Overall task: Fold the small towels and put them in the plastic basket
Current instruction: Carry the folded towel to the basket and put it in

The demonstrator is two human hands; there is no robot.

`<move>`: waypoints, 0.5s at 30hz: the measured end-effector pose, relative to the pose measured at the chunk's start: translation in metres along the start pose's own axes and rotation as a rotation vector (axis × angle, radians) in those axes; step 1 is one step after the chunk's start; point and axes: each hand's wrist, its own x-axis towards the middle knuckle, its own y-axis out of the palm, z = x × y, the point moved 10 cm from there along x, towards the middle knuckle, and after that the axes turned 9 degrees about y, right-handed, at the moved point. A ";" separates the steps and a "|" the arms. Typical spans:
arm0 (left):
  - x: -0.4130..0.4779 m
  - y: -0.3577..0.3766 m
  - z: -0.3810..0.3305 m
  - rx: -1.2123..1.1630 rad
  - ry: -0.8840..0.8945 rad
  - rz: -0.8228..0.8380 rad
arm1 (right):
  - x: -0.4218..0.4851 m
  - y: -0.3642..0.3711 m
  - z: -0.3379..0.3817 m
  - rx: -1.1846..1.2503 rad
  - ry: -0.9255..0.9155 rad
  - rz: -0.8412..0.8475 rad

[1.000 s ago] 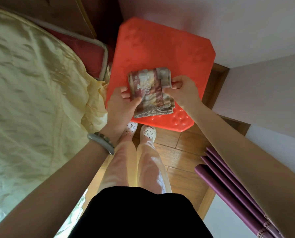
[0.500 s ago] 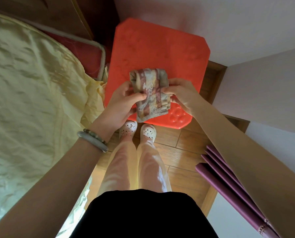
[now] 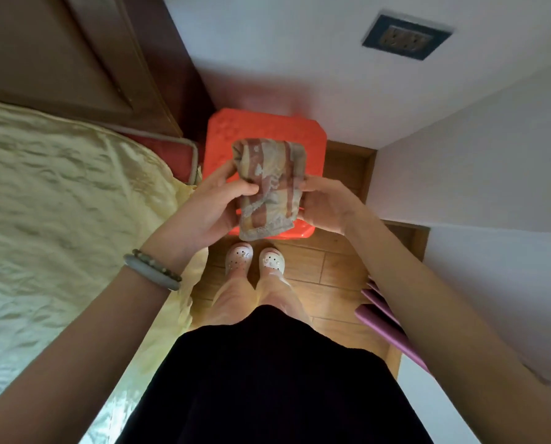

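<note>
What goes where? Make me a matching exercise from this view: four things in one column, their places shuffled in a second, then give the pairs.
Things:
1. towel
2. bracelet
3. wall socket
4. white shoes

Places:
A. on the wooden floor
B. gripped between left hand and right hand
C. high on the white wall
D. around the left wrist

Pairs: 1-B, 2-D, 3-C, 4-A
</note>
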 end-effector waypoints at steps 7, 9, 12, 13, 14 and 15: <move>-0.051 0.037 -0.059 0.021 0.045 0.019 | -0.097 0.040 0.034 -0.120 -0.123 -0.114; -0.064 0.049 -0.072 0.023 0.056 0.026 | -0.124 0.048 0.037 -0.139 -0.152 -0.165; -0.078 0.060 -0.087 0.026 0.059 0.062 | -0.160 0.055 0.041 -0.155 -0.214 -0.205; -0.083 0.065 -0.093 0.027 0.055 0.089 | -0.171 0.058 0.044 -0.153 -0.251 -0.210; -0.087 0.071 -0.098 0.032 0.053 0.115 | -0.183 0.061 0.047 -0.147 -0.291 -0.212; -0.090 0.078 -0.104 0.049 0.057 0.143 | -0.194 0.062 0.050 -0.129 -0.331 -0.209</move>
